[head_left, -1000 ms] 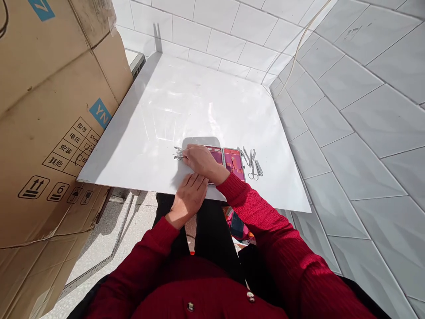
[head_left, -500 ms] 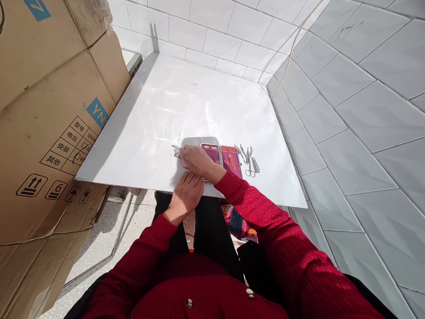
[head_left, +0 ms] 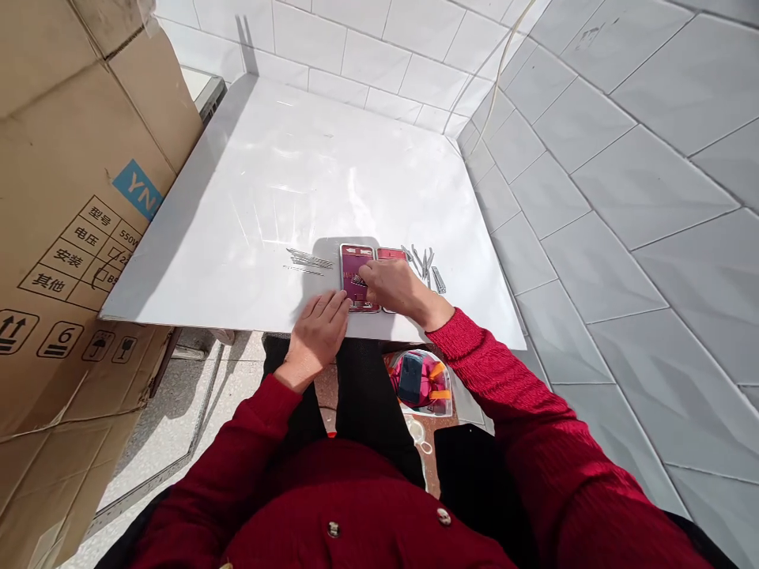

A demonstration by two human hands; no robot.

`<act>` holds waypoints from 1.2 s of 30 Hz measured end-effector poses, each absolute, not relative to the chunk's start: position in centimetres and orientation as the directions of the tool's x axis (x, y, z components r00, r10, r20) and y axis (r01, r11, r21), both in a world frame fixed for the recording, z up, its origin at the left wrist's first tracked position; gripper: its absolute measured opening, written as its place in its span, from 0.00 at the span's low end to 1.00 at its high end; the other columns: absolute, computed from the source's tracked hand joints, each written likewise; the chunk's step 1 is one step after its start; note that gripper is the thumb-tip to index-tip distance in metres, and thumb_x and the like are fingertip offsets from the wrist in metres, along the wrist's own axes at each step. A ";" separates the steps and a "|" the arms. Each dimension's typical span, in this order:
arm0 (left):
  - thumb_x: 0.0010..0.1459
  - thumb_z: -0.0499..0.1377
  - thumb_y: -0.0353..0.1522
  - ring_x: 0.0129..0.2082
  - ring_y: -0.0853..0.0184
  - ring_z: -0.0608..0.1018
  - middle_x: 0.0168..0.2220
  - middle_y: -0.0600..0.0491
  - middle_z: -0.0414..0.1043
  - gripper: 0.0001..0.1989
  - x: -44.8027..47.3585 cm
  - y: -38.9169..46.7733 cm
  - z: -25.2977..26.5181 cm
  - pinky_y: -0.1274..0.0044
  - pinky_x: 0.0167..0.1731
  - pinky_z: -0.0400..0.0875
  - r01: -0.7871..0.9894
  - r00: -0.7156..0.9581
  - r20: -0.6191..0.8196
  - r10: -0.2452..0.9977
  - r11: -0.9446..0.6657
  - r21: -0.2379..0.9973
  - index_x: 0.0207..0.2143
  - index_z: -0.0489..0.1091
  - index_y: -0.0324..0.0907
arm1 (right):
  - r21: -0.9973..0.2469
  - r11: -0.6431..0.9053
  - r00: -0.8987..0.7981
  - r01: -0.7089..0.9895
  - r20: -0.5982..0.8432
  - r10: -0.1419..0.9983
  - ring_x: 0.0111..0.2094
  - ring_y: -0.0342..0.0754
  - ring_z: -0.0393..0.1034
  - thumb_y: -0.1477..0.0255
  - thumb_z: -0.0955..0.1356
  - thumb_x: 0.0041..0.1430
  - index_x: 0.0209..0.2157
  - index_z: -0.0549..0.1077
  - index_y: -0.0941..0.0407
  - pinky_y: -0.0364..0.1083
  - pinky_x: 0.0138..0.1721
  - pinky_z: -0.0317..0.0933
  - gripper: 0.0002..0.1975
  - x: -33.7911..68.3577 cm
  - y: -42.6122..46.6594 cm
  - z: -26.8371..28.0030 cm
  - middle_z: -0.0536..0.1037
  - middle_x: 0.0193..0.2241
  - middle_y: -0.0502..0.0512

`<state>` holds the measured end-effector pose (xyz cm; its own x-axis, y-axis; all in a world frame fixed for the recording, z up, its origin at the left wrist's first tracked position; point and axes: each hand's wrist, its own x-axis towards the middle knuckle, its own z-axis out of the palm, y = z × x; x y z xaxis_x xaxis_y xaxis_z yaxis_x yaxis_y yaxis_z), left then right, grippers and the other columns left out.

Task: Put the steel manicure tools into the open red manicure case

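An open manicure case (head_left: 354, 265) with a purple-red lining lies near the front edge of the white board. Over its middle, my right hand (head_left: 391, 286) pinches a small metal tool (head_left: 359, 279), whose exact kind I cannot make out. My left hand (head_left: 323, 322) lies flat with fingers outstretched at the board's front edge, its fingertips by the case's lower left corner. Left of the case is a loose group of slim metal manicure tools (head_left: 309, 261). Metal nippers and scissors (head_left: 424, 265) lie to its right, beside a nail clipper (head_left: 439, 280).
The white board (head_left: 285, 174) meets tiled walls at the back and right. A large cardboard box (head_left: 77, 182) stands along its left side. Below the front edge, a plastic container (head_left: 442, 405) holds pink and orange items with a dark phone (head_left: 410, 378) on top.
My right hand has moved right, from the slim tools to over the case, uncovering those tools. My left hand is now apart from it, fingers stretched. The view has shifted slightly.
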<state>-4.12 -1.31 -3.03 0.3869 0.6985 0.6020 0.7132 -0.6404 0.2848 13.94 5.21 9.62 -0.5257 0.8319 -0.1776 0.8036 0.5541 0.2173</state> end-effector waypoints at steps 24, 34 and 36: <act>0.72 0.53 0.27 0.63 0.53 0.76 0.62 0.43 0.76 0.19 -4.1 -1.3 -2.5 0.59 0.62 0.72 0.726 0.404 0.617 0.676 -0.647 0.233 0.60 0.74 0.38 | 0.237 0.687 -0.650 0.688 -0.221 0.727 0.44 0.57 0.78 0.82 0.66 0.65 0.44 0.78 0.63 0.49 0.38 0.59 0.09 16.0 3.9 9.0 0.83 0.42 0.66; 0.72 0.54 0.27 0.62 0.54 0.77 0.61 0.45 0.77 0.18 -4.1 -1.2 -2.6 0.60 0.62 0.71 0.729 0.389 0.640 0.663 -0.646 0.227 0.61 0.73 0.38 | 0.151 0.714 -0.688 0.683 -0.194 0.699 0.43 0.53 0.75 0.79 0.63 0.71 0.42 0.80 0.61 0.48 0.40 0.57 0.12 14.6 4.0 9.3 0.82 0.40 0.64; 0.72 0.54 0.27 0.62 0.54 0.77 0.61 0.44 0.77 0.19 -4.0 -1.2 -2.6 0.61 0.62 0.71 0.730 0.387 0.646 0.658 -0.647 0.222 0.62 0.72 0.38 | 0.105 0.698 -0.676 0.708 -0.188 0.713 0.43 0.52 0.75 0.78 0.64 0.72 0.41 0.81 0.61 0.47 0.39 0.57 0.13 14.7 4.2 9.3 0.82 0.40 0.63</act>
